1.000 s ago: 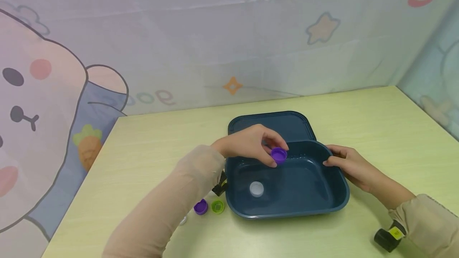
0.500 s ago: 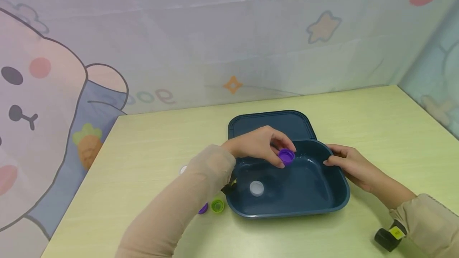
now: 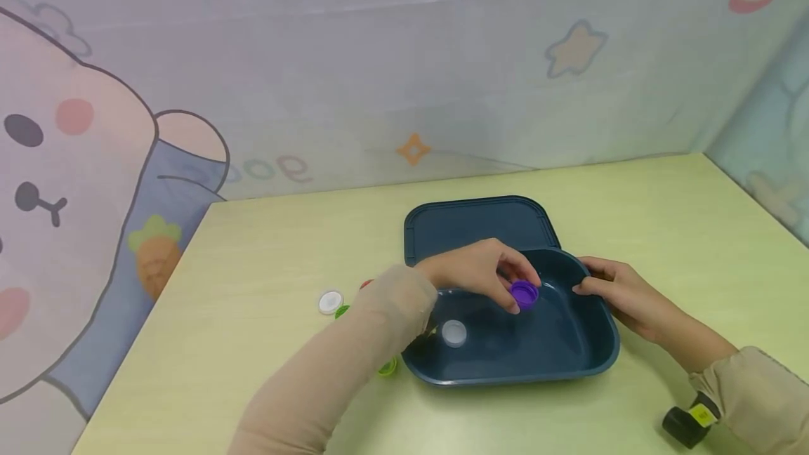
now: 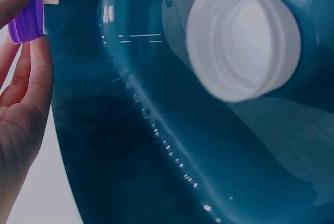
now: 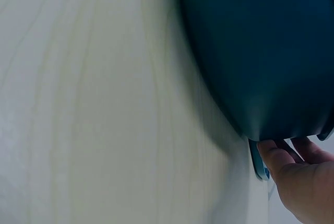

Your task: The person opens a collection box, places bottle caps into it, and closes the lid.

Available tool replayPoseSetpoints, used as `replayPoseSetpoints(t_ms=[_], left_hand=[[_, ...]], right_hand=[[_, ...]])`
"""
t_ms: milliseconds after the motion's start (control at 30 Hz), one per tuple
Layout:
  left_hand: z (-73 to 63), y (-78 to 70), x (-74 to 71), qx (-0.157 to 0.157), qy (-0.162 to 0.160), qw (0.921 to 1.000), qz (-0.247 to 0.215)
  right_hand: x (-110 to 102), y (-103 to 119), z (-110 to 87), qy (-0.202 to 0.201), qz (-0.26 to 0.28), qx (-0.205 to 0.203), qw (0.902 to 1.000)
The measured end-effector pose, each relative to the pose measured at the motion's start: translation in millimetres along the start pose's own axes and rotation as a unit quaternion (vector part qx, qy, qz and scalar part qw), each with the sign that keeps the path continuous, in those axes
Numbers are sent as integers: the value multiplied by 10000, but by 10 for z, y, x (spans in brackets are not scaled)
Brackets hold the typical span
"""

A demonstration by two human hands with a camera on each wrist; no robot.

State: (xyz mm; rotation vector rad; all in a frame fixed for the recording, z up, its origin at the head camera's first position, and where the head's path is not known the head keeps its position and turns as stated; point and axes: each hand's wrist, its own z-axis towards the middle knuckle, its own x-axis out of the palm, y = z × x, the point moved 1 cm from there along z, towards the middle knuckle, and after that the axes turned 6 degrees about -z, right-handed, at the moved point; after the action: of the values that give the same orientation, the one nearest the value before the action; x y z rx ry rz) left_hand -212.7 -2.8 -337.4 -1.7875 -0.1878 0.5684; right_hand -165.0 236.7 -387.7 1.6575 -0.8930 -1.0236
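My left hand [image 3: 485, 267] pinches a purple bottle cap [image 3: 524, 294] between thumb and fingers, over the inside of a dark blue rectangular box [image 3: 531, 346]. In the left wrist view, the purple cap [image 4: 28, 19] hangs by the box wall, its ridged side showing. On the box floor lies a white bottle cap [image 3: 454, 333], its hollow side up. My right hand [image 3: 632, 300] grips the box's right rim, thumb over the edge; in the right wrist view, the fingers [image 5: 276, 156] touch the outer wall.
Behind the box lies its dark blue lid [image 3: 477, 227]. Left of it on the table [image 3: 272, 251] are a white cap [image 3: 331, 302], a green cap [image 3: 342, 311] and a red piece [image 3: 366, 284], the latter two partly hidden by my sleeve. Another green cap [image 3: 388, 368] lies near the box.
My left hand has carried the purple cap rightward and slightly down over the box. Its sleeve now covers the purple cap on the table and uncovers the white one. My right hand stays put.
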Motion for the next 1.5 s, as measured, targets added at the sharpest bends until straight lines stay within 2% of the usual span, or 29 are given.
replayPoseSetpoints(t_ms=[133, 333, 533, 700, 967, 1167, 1400, 1500], left_hand=[[40, 57, 33, -17, 118, 9999, 13], [79, 122, 83, -206, 309, 9992, 164], [124, 210, 135, -247, 378, 9989, 122], [161, 290, 160, -285, 468, 9982, 263], [195, 293, 196, -337, 816, 9946, 553], [194, 282, 212, -349, 829, 9946, 525], [214, 292, 222, -477, 886, 9908, 901], [212, 295, 228, -446, 889, 9915, 840]], right_hand=[[-4, -4, 0, 45, 54, -76, 9999], [1, -12, 8, 95, 105, -107, 9998], [8, -14, 6, 69, 77, -53, 9999], [9, -17, 8, 58, 72, -33, 10000], [3, -25, 9, 50, 60, -34, 10000], [9, -22, 10, 49, 59, -6, 10000], [6, -21, 13, 25, -17, 7, 10000], [5, -19, 17, 25, -17, 10, 10000]])
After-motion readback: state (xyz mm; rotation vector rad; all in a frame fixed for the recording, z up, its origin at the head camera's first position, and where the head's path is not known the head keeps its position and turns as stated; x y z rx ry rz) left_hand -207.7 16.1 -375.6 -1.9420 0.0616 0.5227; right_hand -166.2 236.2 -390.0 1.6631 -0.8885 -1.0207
